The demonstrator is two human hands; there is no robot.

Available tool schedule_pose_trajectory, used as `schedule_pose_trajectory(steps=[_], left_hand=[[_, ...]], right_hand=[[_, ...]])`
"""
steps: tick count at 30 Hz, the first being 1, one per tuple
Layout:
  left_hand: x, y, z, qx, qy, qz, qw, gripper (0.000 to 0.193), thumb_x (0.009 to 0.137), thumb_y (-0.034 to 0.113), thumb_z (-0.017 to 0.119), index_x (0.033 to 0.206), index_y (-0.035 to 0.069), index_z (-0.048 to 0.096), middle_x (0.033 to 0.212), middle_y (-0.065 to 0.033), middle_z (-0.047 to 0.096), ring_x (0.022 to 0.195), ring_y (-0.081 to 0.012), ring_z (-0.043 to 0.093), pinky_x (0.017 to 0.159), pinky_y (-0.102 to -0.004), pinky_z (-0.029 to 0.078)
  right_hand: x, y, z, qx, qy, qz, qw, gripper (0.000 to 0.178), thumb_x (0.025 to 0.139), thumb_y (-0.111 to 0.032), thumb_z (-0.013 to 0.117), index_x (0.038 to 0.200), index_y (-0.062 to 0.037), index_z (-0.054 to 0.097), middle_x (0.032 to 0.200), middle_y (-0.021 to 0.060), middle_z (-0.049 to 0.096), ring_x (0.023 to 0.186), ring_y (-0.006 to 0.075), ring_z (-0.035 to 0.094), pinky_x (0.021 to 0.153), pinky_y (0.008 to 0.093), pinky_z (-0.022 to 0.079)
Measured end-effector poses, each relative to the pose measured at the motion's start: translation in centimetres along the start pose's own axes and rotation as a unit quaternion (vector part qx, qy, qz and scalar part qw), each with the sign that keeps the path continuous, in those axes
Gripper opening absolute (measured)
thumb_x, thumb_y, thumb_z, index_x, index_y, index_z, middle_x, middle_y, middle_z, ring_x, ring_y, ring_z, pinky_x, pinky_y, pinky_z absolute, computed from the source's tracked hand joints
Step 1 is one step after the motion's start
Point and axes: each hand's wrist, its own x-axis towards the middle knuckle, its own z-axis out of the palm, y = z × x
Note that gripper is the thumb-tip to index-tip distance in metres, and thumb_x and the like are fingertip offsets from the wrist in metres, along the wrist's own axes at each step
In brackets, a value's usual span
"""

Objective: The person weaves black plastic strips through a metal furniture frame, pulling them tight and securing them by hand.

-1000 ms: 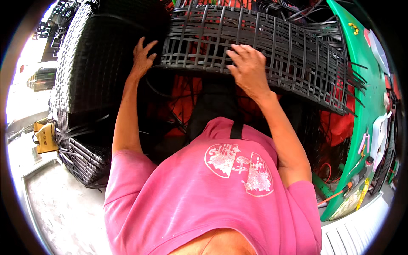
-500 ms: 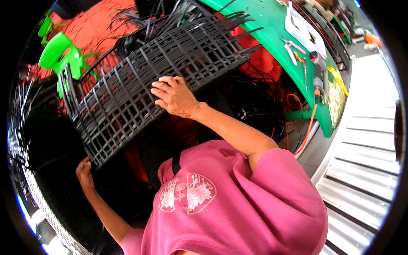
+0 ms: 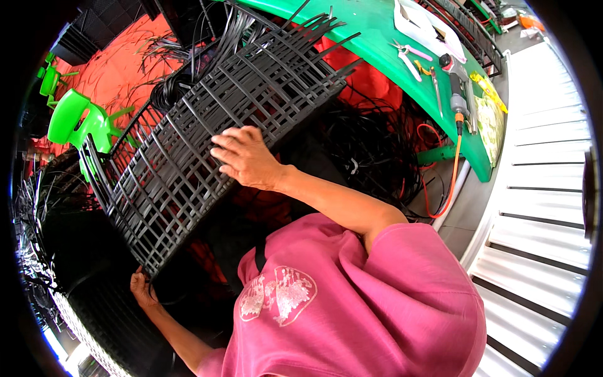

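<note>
A black basket (image 3: 207, 119), partly woven from flat plastic strips, slants across the upper middle of the view. Loose strip ends (image 3: 308, 38) stick out past its far right side. My right hand (image 3: 250, 157) rests over the near edge of the woven side, fingers curled on the lattice. At the near left corner, my left hand (image 3: 143, 288) is closed, thumb and fingers pinched against a strip at the corner; the strip's end is hard to see in the dark.
To the right stands a green table (image 3: 370, 28) holding pliers (image 3: 409, 60), a power tool (image 3: 458, 88) with an orange hose and a white tray (image 3: 427, 28). A green plastic chair (image 3: 81, 119) is at far left. Black strips (image 3: 370, 151) are heaped under the table.
My view has shifted slightly. In the picture, the basket's near left corner and my left hand sit lower and further right, while my right hand stays on the near edge.
</note>
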Motion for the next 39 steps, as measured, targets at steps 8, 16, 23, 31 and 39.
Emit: schedule_pose_trajectory(steps=[8,16,23,31,39], left_hand=[[-2.2,2.6,4.6,0.215,0.052,0.035,0.975,0.009,0.085,0.011,0.067,0.087,0.004,0.062,0.08,0.0033,0.057,0.071,-0.008,0.051,0.067,-0.0233,0.043],[-2.1,3.3,3.7,0.247,0.025,0.032,0.968,0.014,0.082,0.012,0.07,0.09,0.003,0.063,0.087,0.0007,0.058,0.075,-0.0093,0.052,0.069,-0.0242,0.043],[-1.5,0.8,1.4,0.08,0.035,0.021,0.996,0.013,0.084,0.015,0.068,0.081,0.007,0.058,0.082,-0.0002,0.06,0.07,-0.0097,0.053,0.065,-0.0253,0.045],[-1.4,-0.5,-1.5,0.024,0.088,0.009,0.996,0.008,0.087,0.008,0.062,0.081,0.006,0.057,0.081,-0.0051,0.065,0.071,-0.0137,0.061,0.064,-0.0257,0.05],[-1.9,-0.8,-2.8,0.019,0.144,0.019,0.989,0.01,0.086,0.012,0.065,0.083,0.006,0.058,0.084,-0.0055,0.066,0.074,-0.0166,0.062,0.068,-0.0329,0.052]], right_hand=[[-3.8,17.9,-6.4,-0.005,0.396,0.441,0.805,0.065,0.073,-0.037,0.073,0.109,0.008,0.045,0.114,0.0255,0.047,0.107,0.0372,0.044,0.091,0.046,0.035],[-4.0,24.6,-8.1,0.48,0.316,0.553,0.603,0.036,0.07,-0.005,0.076,0.102,0.0044,0.061,0.091,0.011,0.066,0.081,0.0188,0.062,0.079,0.0315,0.048],[-3.4,23.6,-6.3,0.452,0.442,0.477,0.61,0.025,0.073,0.004,0.067,0.098,0.0075,0.062,0.098,0.0159,0.067,0.079,0.0231,0.066,0.074,0.0297,0.05],[-3.6,23.5,-5.9,0.465,0.469,0.444,0.606,0.014,0.077,0.001,0.065,0.091,0.0036,0.063,0.09,0.0134,0.069,0.075,0.0203,0.065,0.071,0.029,0.051],[-3.7,23.4,-5.8,0.477,0.483,0.433,0.593,0.009,0.08,0.0,0.063,0.089,0.0013,0.062,0.09,0.0142,0.069,0.075,0.022,0.065,0.071,0.032,0.053]])
